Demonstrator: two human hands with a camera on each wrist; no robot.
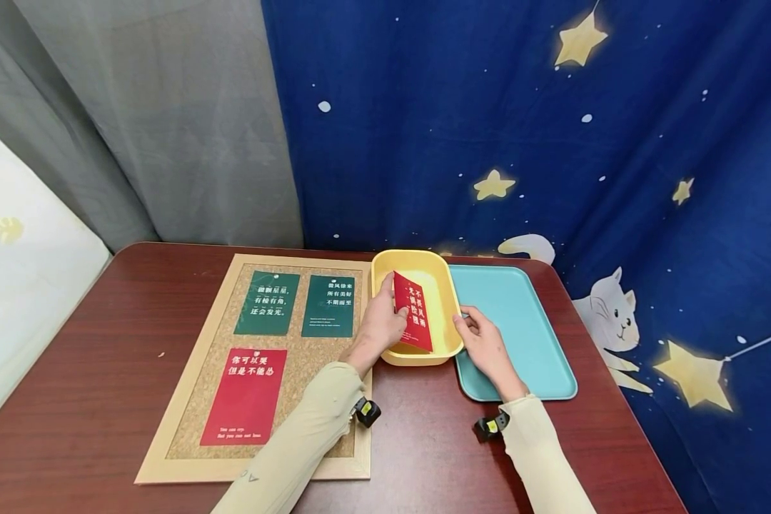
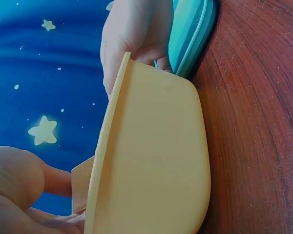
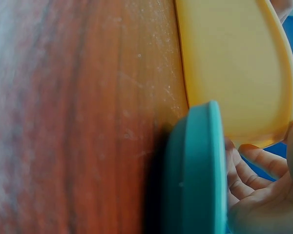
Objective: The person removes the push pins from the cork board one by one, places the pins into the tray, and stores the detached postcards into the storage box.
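My left hand [image 1: 380, 325] reaches over the left side of a yellow plastic bin [image 1: 424, 359] and pinches a red card [image 1: 416, 318] with white writing between thumb and fingers. The card stands tilted inside the bin. In the left wrist view its edge [image 2: 82, 183] shows just past the rim. With thumb and fingers, my right hand [image 1: 485, 343] holds the bin's right rim. In the right wrist view, the fingers [image 3: 259, 158] of that hand curl under the rim, beside the teal tray [image 3: 200, 170].
Left of the bin lies a wood-framed cork board [image 1: 186, 400] bearing two green cards [image 1: 266, 303] and a pinned red card [image 1: 247, 396]. The teal tray [image 1: 514, 321] is on the right. A blue star-patterned curtain [image 1: 392, 143] hangs behind the brown table [image 1: 77, 357].
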